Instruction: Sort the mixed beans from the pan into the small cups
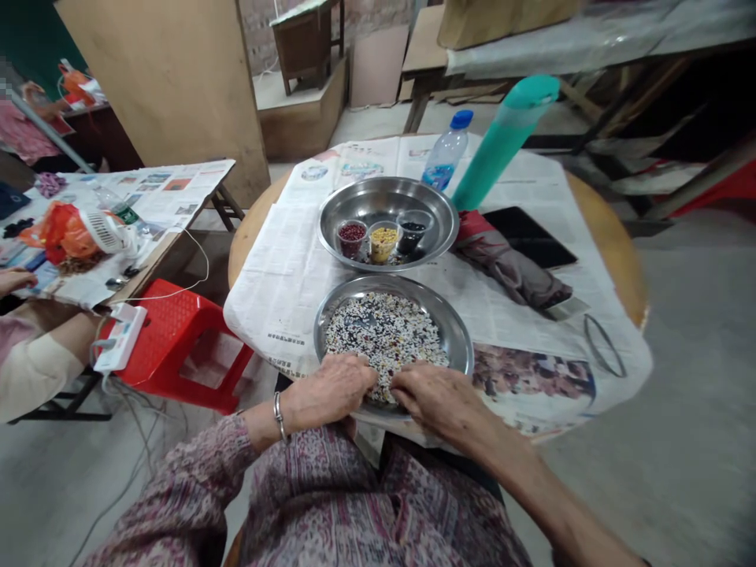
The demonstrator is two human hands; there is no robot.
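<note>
A shallow metal pan [462, 346] holds a spread of mixed white, black, yellow and dark red grains or beans [407, 327]. Over its near edge, my left hand [334, 386] has its fingers curled down into the grains. Close beside it, my right hand [440, 394] is curled with thumb and fingers together at the grains. What either hand pinches is hidden. Behind the pan, a metal basin [390, 187] holds three clear cups: one of red beans [352, 235], one of yellow kernels [383, 238], one of black beans [412, 228].
Newspaper [277, 276] covers the round table. Behind the basin stand a water bottle [446, 150] and a tall green bottle [502, 142]. To the right lie a folded umbrella [513, 268], a dark tablet [531, 236] and a loop [603, 345]. A red stool [171, 339] with a power strip [121, 339] stands left.
</note>
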